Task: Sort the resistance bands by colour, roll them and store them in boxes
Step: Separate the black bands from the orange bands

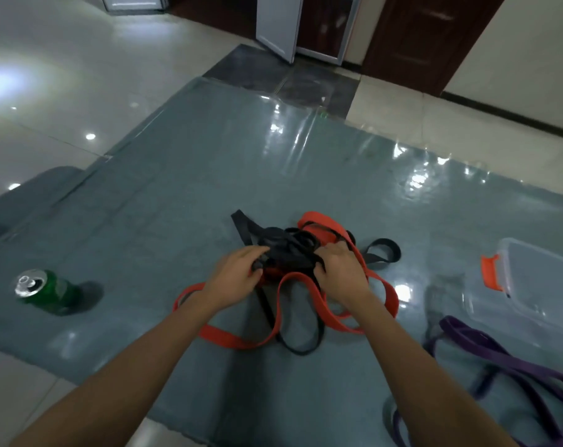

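A tangle of black bands [288,248] and red bands [322,225] lies in the middle of the grey table [177,204]. My left hand [238,274] grips the left side of the black bundle. My right hand [339,269] grips its right side, where black and red bands cross. Red loops spread out below both wrists, and a black loop [305,343] trails toward me. Purple bands [486,350] lie apart at the lower right. A clear plastic box [538,285] with an orange latch [491,272] stands at the right edge.
A green drink can [44,290] stands at the table's left side. The table has a shiny transparent cover. Tiled floor, a white cabinet [280,24] and a dark wooden door [425,37] lie beyond the far edge.
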Tool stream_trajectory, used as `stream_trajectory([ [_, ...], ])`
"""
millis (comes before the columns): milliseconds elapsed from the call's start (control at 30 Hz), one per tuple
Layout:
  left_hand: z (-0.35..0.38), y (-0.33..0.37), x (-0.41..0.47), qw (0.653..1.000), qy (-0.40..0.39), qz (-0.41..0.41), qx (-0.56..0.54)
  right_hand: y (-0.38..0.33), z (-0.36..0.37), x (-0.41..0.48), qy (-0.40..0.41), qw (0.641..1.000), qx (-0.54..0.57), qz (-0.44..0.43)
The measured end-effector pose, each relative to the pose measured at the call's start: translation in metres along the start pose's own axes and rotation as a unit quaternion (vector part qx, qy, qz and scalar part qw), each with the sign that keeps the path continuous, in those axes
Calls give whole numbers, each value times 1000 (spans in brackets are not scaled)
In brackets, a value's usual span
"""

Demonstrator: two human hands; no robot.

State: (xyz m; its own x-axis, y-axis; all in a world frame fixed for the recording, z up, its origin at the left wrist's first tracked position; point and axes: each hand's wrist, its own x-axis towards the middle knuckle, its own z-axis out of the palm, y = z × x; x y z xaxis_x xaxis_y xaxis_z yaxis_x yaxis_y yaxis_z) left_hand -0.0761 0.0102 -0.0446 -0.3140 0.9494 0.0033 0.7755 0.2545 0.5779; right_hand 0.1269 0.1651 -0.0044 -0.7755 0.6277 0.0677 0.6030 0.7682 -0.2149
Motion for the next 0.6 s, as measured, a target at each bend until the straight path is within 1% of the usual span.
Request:
stream_trajectory([
  [100, -10, 23, 15, 998, 42, 18, -36, -6, -38, 3, 59, 995, 80, -31],
  [167, -15, 42, 23, 996, 59, 39, -46, -8, -63, 3, 73, 990, 112, -41],
  [233, -22, 62, 33, 992, 95, 55, -62, -9, -91, 1, 89, 985, 142, -43],
  [300, -32, 84, 43, 987, 120, 52, -98, -9, -122, -3, 120, 977, 173, -41],
  [367, -42, 107, 52, 985, 98, 54, -129, -10, -154, -6, 145, 968, 202, -45],
  [467, -47, 143, 62, 977, 57, 88, -186, -10, -196, -12, 181, 956, 220, -67],
  [600, -44, 195, 68, 951, 60, 113, -281, -7, -234, -27, 224, 940, 244, -84],
])
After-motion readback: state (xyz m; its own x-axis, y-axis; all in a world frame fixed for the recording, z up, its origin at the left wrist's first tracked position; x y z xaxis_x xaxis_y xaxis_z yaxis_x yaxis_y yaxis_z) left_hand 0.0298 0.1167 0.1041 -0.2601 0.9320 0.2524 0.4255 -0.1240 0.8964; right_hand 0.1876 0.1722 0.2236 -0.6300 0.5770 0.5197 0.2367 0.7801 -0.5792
